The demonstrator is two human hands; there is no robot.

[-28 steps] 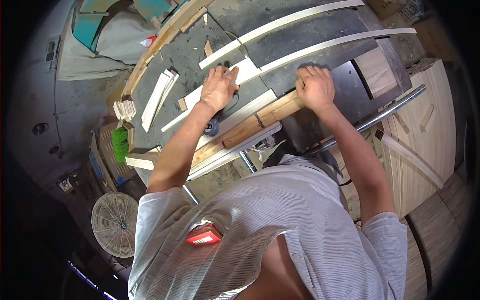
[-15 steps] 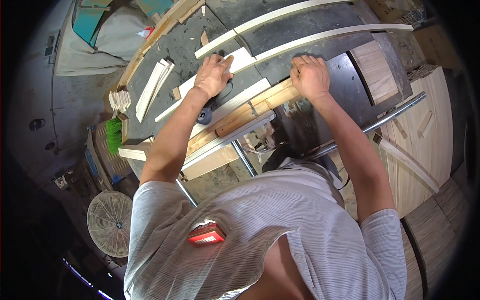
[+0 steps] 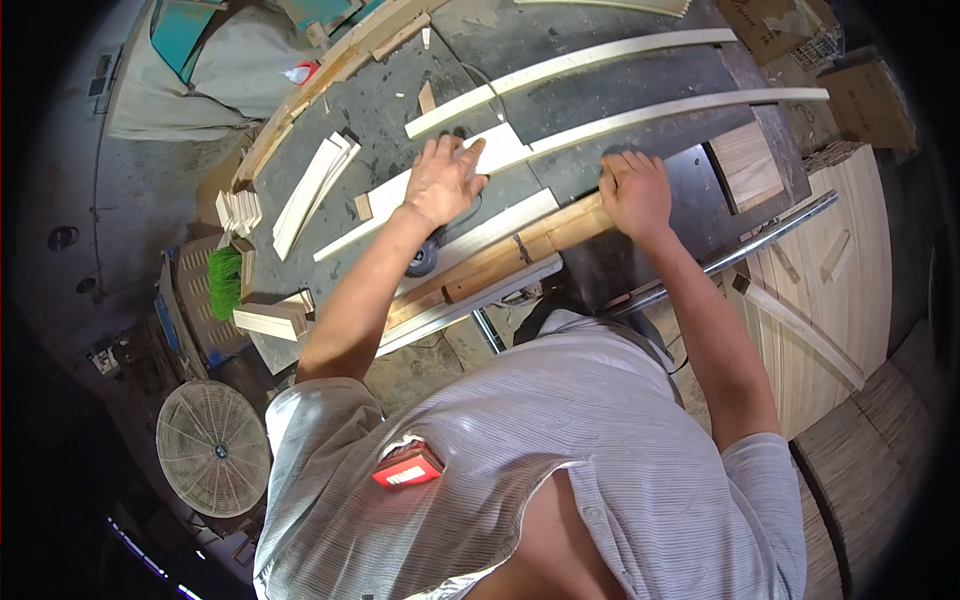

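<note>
My left hand [image 3: 443,185] lies over a pale wooden board [image 3: 503,146] on the dark worktable [image 3: 570,108], palm down with its fingers spread. Beneath its wrist sits a dark round tool part [image 3: 423,258], mostly covered by my forearm. To the right, my right hand [image 3: 638,200] is closed, fingers curled, by the right end of a brown wooden rail [image 3: 560,228] along the table's near edge. Whatever is inside those fingers is hidden. A long curved wooden strip [image 3: 680,108] runs rightward from beside the board, and a second curved strip [image 3: 580,72] lies beyond it.
Short wooden strips [image 3: 312,195] and a small stack of pieces [image 3: 238,212] are at the left, near green brush bristles [image 3: 225,278]. A flat wooden panel [image 3: 745,168] lies at the table's right end, above a metal pipe [image 3: 770,240]. A fan [image 3: 212,448] stands lower left.
The view has shifted, showing more of the table's far side. My left hand's fingers are spread wider on the board. My right hand stays closed by the rail's end.
</note>
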